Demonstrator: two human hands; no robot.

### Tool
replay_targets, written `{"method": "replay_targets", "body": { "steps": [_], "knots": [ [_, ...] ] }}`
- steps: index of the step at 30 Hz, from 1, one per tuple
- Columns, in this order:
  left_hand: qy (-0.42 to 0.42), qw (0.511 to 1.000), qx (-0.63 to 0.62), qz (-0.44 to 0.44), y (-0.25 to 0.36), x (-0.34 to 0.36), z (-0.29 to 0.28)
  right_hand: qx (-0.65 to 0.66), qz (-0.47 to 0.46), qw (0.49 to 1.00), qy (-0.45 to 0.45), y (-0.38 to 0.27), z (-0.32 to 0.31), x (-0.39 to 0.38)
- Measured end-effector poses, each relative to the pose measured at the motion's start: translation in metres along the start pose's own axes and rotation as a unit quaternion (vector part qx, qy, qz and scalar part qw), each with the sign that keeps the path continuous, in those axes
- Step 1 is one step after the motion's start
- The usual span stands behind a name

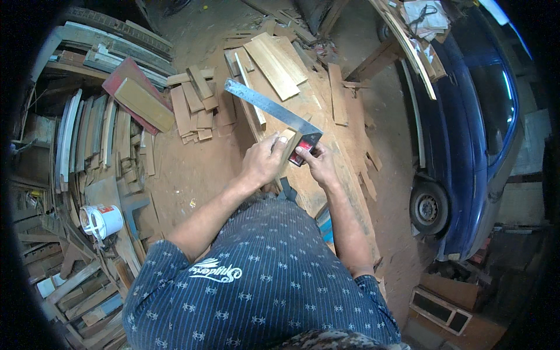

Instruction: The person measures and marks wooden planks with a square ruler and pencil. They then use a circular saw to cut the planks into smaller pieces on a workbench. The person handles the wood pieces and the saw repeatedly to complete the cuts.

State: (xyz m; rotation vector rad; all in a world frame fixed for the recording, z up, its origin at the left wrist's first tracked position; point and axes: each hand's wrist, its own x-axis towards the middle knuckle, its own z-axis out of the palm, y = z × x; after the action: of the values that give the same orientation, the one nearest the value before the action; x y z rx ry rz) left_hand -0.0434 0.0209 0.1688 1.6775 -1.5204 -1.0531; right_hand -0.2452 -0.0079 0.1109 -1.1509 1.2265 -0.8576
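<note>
My left hand [263,157] is closed around a short wooden board [289,140], thumb on its upper end. Against that board lies a try square [269,108] with a long steel blade and a dark and red stock. My right hand [318,164] pinches the square's stock, thumb on its red face. The blade reaches up and to the left, over the workbench [326,151]. Beneath and beyond the blade, a narrow strip of wood [249,93] lies on the bench. The lower end of the held board is partly hidden by my hands.
Pale planks [274,64] lie at the bench's far end. Stacked wood offcuts [195,102] sit on the floor to the left, near a white bucket [102,221] and leaning boards [87,131]. A blue car [466,140] stands to the right. Scrap strips [337,93] line the bench's right side.
</note>
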Motion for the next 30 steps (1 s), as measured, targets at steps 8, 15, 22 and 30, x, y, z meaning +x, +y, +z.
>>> {"method": "replay_targets", "body": {
  "steps": [8, 15, 22, 30],
  "knots": [
    [-0.010, 0.999, -0.031, 0.009, 0.018, 0.010, -0.017, -0.059, 0.001, 0.998, -0.033, -0.027, 0.016, 0.012],
    [-0.034, 0.999, -0.014, 0.030, 0.009, 0.028, -0.016, -0.017, 0.021, 0.999, -0.035, -0.036, 0.019, 0.019],
    [-0.043, 0.996, 0.000, 0.079, -0.007, 0.032, -0.027, 0.012, 0.042, 0.988, 0.148, 0.036, -0.044, 0.061],
    [-0.100, 0.995, 0.003, 0.028, 0.000, 0.040, -0.048, 0.080, 0.111, 0.977, 0.164, 0.092, -0.069, 0.093]
  ]
}}
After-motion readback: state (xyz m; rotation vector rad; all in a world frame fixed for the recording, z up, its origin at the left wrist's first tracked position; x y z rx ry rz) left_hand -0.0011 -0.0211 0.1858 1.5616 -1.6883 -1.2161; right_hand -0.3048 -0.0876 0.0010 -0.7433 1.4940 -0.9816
